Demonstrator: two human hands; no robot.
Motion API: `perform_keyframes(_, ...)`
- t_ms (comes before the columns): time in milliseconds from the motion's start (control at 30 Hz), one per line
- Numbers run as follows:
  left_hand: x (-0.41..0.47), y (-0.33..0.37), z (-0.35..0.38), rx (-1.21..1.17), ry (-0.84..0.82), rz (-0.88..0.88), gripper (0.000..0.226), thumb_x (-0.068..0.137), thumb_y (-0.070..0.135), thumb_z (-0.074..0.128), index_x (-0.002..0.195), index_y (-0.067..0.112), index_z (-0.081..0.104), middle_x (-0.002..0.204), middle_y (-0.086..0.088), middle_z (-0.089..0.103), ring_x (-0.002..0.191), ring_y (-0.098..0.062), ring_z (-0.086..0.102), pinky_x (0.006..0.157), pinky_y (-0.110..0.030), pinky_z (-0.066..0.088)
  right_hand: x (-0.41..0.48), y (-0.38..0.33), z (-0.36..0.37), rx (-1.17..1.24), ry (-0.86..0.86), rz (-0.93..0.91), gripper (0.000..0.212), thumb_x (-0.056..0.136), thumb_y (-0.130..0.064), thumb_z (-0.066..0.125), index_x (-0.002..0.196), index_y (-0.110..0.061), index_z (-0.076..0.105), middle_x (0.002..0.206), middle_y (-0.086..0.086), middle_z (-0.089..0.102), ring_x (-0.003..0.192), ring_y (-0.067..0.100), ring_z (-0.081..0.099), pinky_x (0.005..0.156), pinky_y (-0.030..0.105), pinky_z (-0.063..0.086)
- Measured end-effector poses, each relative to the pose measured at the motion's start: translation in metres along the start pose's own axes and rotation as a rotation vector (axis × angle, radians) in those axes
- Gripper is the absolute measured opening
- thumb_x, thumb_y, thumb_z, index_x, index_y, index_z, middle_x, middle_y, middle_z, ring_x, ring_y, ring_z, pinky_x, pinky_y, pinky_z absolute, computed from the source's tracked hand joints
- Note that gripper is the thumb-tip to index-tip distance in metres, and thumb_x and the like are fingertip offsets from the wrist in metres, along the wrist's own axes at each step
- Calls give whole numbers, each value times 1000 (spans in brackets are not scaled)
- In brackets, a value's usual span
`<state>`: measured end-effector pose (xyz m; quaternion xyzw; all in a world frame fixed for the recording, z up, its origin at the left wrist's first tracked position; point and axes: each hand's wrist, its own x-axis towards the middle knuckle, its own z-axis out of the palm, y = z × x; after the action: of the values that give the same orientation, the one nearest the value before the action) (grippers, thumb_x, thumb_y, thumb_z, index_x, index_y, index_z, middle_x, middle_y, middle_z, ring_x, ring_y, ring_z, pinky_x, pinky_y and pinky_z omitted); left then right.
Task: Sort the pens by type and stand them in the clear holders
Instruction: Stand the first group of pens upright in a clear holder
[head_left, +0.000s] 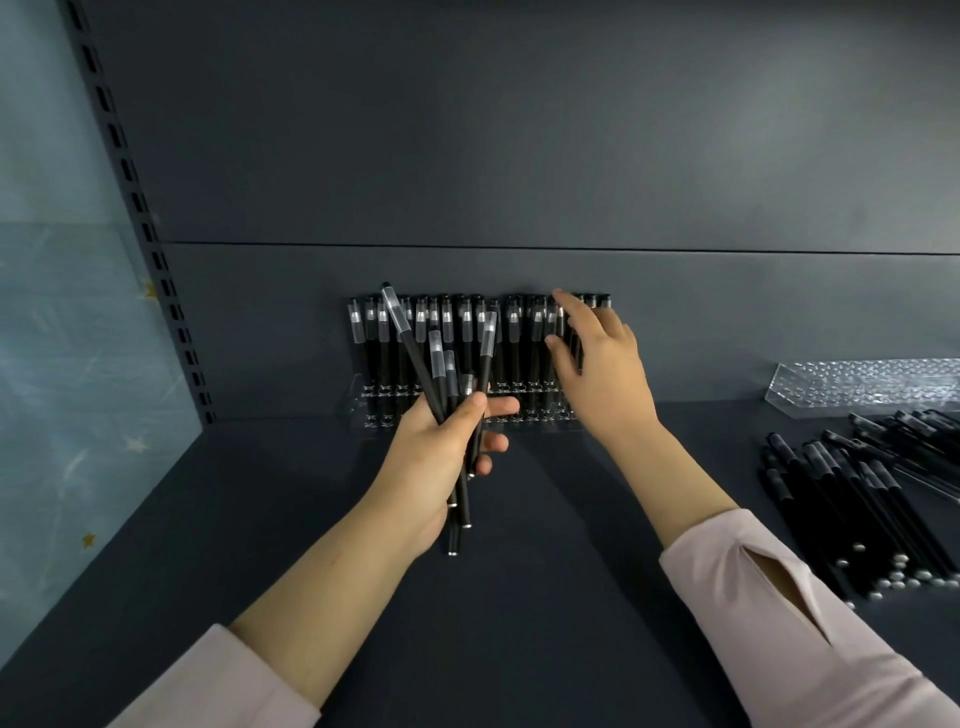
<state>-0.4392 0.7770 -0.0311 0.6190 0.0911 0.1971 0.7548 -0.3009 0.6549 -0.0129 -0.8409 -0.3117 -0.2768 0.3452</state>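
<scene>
A person's left hand grips a bundle of black pens above a dark shelf. The right hand, fingers spread, touches the row of pens standing in a clear holder at the back.

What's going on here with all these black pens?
A person is standing black pens in a clear holder at the back of a dark shelf. The left hand grips a small bunch of pens, and the right hand reaches out to the row of pens already upright in it. More pens lie in a pile on the right, near a second clear holder.
</scene>
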Motion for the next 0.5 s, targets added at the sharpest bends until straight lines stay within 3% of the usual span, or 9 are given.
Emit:
perform_keyframes(133, 0, 1, 1, 11, -16, 40, 17, 101, 19, 50, 110, 6, 59, 97, 2, 77, 59, -4, 62, 51, -16, 48, 3, -24, -11, 366, -33, 51, 23, 97, -25, 55, 118, -24, 62, 102, -5, 64, 93, 9, 59, 80, 18, 46)
perform_keyframes(200, -1, 2, 1, 8, -24, 50, 18, 101, 18, 52, 114, 6, 57, 97, 1, 77, 61, -5, 63, 52, -18, 49, 2, -37, -15, 552, -127, 102, 12, 95, -28, 59, 104, -26, 67, 94, -7, 68, 89, 8, 63, 78, 23, 50)
perform_keyframes(300, -2, 3, 2, 21, -35, 75, 20, 100, 18, 53, 118, 9, 56, 96, 1, 77, 65, -5, 65, 54, -18, 51, -1, -48, -16, 668, -159, 167, 20, 87, -32, 68, 104, -21, 66, 93, 2, 70, 90, 19, 66, 79, 33, 56)
perform_keyframes(400, -3, 3, 3, 71, -52, 110, 18, 100, 18, 53, 117, 15, 58, 96, 1, 77, 69, -7, 67, 57, -19, 52, -1, -50, -17, 801, -154, 271, 25, 83, -25, 74, 103, -15, 61, 92, 7, 70, 86, 19, 67, 69, 23, 55)
perform_keyframes(500, -4, 2, 4, 29, -49, 77, 19, 100, 19, 54, 117, 13, 60, 95, -1, 77, 77, -11, 71, 62, -21, 55, 2, -45, -21, 991, -151, 361, 22, 83, -12, 73, 100, -11, 60, 79, -1, 68, 76, 12, 68, 68, 21, 53)
